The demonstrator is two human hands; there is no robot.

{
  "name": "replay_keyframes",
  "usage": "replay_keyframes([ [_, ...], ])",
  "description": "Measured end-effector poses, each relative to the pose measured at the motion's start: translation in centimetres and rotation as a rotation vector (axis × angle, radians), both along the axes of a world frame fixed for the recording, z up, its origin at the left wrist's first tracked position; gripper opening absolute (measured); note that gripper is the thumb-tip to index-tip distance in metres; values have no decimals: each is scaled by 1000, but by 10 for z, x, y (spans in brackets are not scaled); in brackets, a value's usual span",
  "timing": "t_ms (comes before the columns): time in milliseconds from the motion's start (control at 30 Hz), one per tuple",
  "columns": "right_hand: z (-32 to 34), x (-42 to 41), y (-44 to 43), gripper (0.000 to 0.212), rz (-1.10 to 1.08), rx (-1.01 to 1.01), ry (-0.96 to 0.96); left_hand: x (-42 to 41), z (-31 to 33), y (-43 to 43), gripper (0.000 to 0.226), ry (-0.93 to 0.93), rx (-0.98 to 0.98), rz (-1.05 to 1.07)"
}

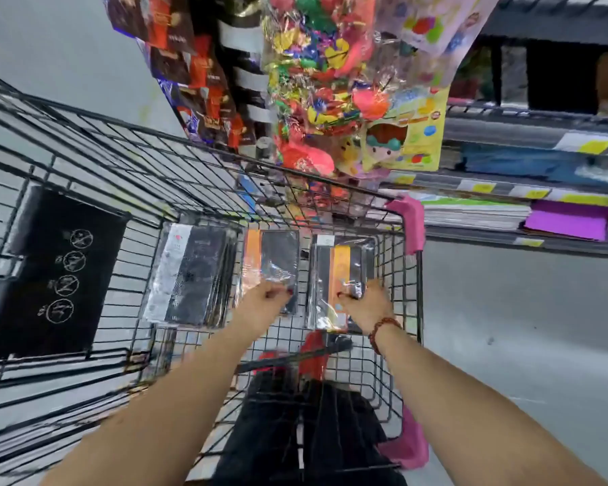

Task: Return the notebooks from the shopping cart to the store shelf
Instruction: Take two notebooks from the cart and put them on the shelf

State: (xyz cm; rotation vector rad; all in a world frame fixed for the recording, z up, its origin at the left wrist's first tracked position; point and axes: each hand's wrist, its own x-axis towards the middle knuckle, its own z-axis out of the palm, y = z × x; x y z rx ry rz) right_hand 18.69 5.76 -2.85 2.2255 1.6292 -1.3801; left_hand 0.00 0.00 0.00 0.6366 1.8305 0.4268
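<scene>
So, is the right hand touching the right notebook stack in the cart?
Touching. The head view shows the right hand with its fingertips pinching the plastic wrap of the right stack, no gap visible.

cart [204, 159]: black wire metal | notebooks [344, 275]: glossy plastic wrap | corner guard [413, 219]: pink plastic

Three stacks of plastic-wrapped dark notebooks [271, 268] lie flat, side by side, on the black wire shopping cart [397, 275] floor; the store shelf [506, 236] stands right.

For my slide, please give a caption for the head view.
Both hands, left hand and right hand, grasp wrapped notebooks in the shopping cart.
</scene>
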Motion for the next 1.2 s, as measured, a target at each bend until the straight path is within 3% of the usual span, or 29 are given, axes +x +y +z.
replay_keyframes([
  [200,-39,-6,-6,84,-98,-63,-125,2,-40,2,18,-108,-66,147],
  [367,-52,-12,-11,61,-124,23,-219,2,-57,4,22,-175,-89,159],
  [533,-44,-15,-20,36,-160,215,-188,1,-59,5,7,-208,-103,153],
  [600,-33,-19,-24,25,-212,269,-87,0,-54,5,8,-226,-98,141],
  [767,-19,-31,-30,16,-521,206,413,-2,-43,6,7,-291,-74,153],
  [867,-11,-44,-37,15,-472,118,543,4,-41,9,17,-346,-78,263],
  [1000,-13,-58,-46,17,-315,102,585,12,-45,9,40,-257,-50,472],
  [1100,-25,-54,-45,5,-360,132,511,6,-55,6,39,-163,-47,547],
  [1200,-45,-37,-41,19,-441,288,202,-7,-65,2,37,-90,-71,583],
])
